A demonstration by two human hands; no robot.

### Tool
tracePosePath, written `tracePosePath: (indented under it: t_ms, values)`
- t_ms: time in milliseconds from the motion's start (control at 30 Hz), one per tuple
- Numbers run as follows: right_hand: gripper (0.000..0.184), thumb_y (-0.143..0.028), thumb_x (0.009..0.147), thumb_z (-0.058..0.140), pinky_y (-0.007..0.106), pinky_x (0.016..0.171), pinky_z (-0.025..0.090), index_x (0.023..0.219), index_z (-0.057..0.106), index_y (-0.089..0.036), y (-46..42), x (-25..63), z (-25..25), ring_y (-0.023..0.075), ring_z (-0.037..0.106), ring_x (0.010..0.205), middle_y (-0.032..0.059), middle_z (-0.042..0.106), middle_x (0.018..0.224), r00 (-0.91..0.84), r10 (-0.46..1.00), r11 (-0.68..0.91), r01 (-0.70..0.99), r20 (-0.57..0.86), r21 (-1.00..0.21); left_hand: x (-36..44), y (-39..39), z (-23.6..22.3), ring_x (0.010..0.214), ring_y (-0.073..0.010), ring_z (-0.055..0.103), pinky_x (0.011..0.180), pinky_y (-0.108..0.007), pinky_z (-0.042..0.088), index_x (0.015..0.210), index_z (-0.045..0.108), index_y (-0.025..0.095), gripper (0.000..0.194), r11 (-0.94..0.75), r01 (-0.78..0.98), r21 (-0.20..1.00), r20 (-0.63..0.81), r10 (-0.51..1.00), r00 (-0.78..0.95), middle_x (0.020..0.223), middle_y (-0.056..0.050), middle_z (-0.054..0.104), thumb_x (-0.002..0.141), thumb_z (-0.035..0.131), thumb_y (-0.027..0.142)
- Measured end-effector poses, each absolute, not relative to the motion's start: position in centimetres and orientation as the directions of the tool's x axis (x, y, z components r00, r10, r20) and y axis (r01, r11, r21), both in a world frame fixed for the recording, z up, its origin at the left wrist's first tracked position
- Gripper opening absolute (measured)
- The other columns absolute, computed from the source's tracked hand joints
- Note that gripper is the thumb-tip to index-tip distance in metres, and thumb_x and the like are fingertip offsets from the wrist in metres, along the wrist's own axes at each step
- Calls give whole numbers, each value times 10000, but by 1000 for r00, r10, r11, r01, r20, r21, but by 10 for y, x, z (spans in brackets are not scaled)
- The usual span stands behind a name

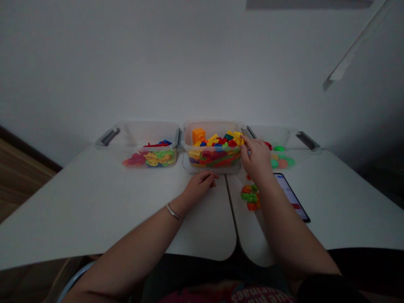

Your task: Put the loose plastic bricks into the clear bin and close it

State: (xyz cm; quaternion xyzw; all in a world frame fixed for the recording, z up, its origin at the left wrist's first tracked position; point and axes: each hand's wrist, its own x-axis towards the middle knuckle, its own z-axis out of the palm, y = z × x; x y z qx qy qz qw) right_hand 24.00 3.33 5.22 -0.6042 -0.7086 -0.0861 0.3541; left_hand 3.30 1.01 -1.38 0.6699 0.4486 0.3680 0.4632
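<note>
While the left hand [202, 184] lies loose, fingers half bent around nothing I can see, the right hand [257, 158] bends at the middle box [211, 148]'s three o'clock, finger and thumb slightly apart; I can't tell if it has anything. That box, full of bright bricks [217, 141], sits at twelve o'clock from the person; little blocks [249, 197] lie at its five o'clock.

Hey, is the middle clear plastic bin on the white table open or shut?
Open. The clear plastic bin has an uncovered top, with multicoloured plastic blocks visible through it.
</note>
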Motion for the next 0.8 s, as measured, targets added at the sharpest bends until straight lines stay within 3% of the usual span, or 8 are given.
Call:
tracePosePath:
  t_ms: [233, 467, 567, 800]
  values:
    - [520, -252, 896, 447, 480, 1096, 365, 1405, 437, -144, 31, 244, 40, 281, 462, 1320, 175, 530, 1403, -66, 724, 371, 876, 687, -307, 34, 10, -12, 687, -156, 577, 713, -302, 461, 905, 667, 158, 274, -174, 242, 955, 87, 939, 332, 690, -7, 606, 858, 463, 335]
    - [577, -256, 849, 529, 549, 1118, 345, 1409, 402, -202, 27, 246, 36, 314, 313, 1434, 177, 287, 1549, -66, 680, 426, 846, 730, -320, 33, 12, -18, 684, -152, 583, 702, -292, 464, 913, 670, 164, 278, -176, 234, 956, 92, 938, 333, 688, -1, 610, 859, 471, 350]
    - [552, -260, 864, 516, 536, 1127, 343, 1401, 405, -202, 22, 249, 41, 298, 318, 1433, 182, 323, 1522, -87, 654, 461, 834, 751, -304, 33, 12, -17, 685, -153, 587, 697, -292, 471, 910, 675, 165, 275, -177, 249, 952, 88, 939, 332, 687, -4, 620, 863, 468, 340]
    - [433, -268, 883, 521, 496, 1021, 464, 1313, 512, -220, 6, 266, 45, 283, 463, 1321, 161, 492, 1401, -51, 683, 437, 828, 729, -351, 35, 9, -12, 693, -158, 594, 709, -297, 478, 905, 678, 169, 274, -150, 268, 952, 62, 948, 313, 687, -6, 628, 862, 466, 337]
